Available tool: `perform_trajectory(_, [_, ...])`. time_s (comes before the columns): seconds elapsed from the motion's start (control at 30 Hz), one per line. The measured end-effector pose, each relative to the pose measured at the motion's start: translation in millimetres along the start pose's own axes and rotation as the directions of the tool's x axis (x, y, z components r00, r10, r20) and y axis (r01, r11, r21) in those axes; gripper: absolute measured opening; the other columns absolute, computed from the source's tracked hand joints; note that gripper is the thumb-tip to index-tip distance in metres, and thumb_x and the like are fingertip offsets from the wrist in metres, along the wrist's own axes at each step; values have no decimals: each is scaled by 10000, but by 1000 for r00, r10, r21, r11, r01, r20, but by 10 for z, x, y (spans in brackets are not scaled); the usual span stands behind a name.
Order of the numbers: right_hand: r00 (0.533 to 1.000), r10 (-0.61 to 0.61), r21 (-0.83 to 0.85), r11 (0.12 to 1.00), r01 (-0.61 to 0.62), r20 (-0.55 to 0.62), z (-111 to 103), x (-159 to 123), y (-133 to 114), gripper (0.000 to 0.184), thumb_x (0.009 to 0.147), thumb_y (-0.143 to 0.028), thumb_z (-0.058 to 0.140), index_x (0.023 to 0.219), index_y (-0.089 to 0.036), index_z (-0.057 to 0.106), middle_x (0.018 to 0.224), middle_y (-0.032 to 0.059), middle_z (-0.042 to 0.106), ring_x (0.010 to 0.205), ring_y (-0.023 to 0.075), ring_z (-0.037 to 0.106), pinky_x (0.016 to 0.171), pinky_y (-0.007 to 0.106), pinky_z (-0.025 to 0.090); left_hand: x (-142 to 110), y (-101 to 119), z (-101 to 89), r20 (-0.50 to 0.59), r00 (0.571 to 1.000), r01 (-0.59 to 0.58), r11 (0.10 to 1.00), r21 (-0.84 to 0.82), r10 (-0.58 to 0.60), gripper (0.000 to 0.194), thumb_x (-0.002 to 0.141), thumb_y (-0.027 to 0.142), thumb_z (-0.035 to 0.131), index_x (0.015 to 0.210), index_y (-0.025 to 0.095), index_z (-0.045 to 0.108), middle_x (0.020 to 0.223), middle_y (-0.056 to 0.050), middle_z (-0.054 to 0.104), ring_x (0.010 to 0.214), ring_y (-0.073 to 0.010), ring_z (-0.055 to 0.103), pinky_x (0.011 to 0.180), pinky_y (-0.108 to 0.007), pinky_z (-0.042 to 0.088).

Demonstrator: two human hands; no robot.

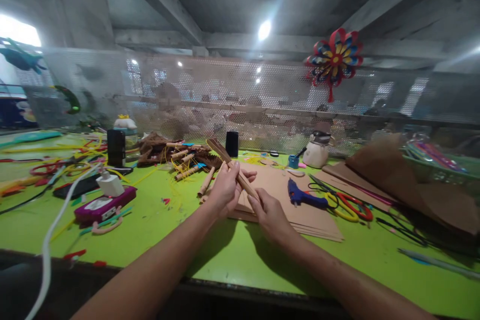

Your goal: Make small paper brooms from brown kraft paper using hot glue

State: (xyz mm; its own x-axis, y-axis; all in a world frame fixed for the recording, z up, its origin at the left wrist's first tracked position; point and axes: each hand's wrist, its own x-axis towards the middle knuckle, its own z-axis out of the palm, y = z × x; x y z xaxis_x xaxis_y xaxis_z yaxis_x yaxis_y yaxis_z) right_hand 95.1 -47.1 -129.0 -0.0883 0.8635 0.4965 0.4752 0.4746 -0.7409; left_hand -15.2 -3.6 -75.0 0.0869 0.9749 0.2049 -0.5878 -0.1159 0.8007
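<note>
A long, narrow bundle of folded brown paper [221, 151] slants between my hands, its upper end pointing away to the left. My left hand [228, 187] is closed round its middle, with some fingers stretched past it. At the lower end my right hand [267, 212] pinches the paper between thumb and fingers. Beneath both hands lies a stack of flat brown paper sheets [311, 222]. Just left of my left hand, a rolled brown paper tube [206, 182] rests on the green table [150, 240].
Right of the stack are a blue glue gun [305, 197], red-handled scissors [356, 206] and yellow-handled scissors [345, 215]. A purple power strip [105, 206] with a white plug [110, 183] sits left. Several paper tubes [189, 171] lie behind. A perforated screen [210, 95] borders the back.
</note>
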Motion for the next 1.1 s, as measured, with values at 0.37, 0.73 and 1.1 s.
perform_trajectory(0.37, [888,233,729,507,-459,397,-245,69,-126,301,822,-493,484,822,-198,423,534,-83,391,364,33,197,359,167,154,-95,35,79,220,962,156,987,33,-159,287,928,282,345,924,92,559,820,-153,661,825,-227,633,696,-333,503])
perform_trajectory(0.73, [983,77,846,500,-182,167,-451,202,-51,279,816,-419,538,900,-155,505,541,-62,439,370,24,258,371,161,158,-234,-5,122,268,951,-51,771,635,-158,220,811,347,523,799,138,588,729,-59,628,630,-139,559,494,-199,368])
perform_trajectory(1.1, [975,220,856,507,-102,-14,-404,328,86,371,730,-501,602,863,-180,474,510,-58,500,415,86,460,414,200,338,-640,-102,226,497,839,-544,-309,780,-223,134,802,178,421,848,170,547,726,-109,653,646,-240,598,585,-298,386])
